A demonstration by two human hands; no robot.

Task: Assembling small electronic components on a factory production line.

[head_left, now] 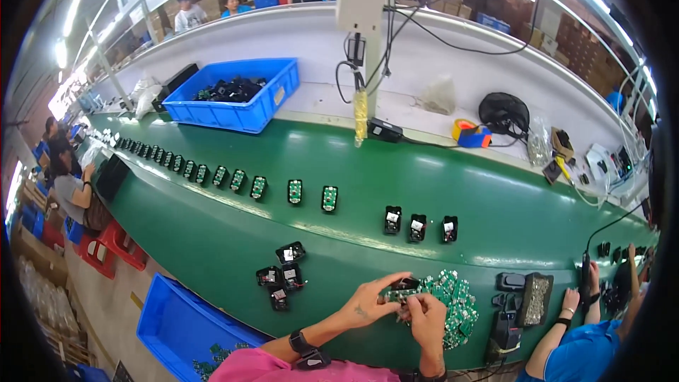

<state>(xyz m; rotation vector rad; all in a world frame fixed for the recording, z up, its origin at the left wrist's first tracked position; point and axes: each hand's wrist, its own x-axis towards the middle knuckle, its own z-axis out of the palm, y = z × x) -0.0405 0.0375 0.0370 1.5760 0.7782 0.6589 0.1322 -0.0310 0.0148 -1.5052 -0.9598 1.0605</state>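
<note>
My left hand (366,305) curls its fingers round a small black plastic housing (406,283). My right hand (427,317) is closed in a pinch at a small green circuit board (397,296) against that housing; the fingers hide part of it. Right beside my right hand lies a loose heap of green circuit boards (456,308) with white and metal parts. To the left of my hands, several open black housings (290,277) lie in a loose cluster on the green bench (346,251).
Black housings with green boards (329,199) run in a line toward the far left; others (418,228) stand ahead. A blue bin (237,117) of black parts is at the back, another blue bin (159,318) near left. Right are black devices (505,329) and a co-worker (576,346).
</note>
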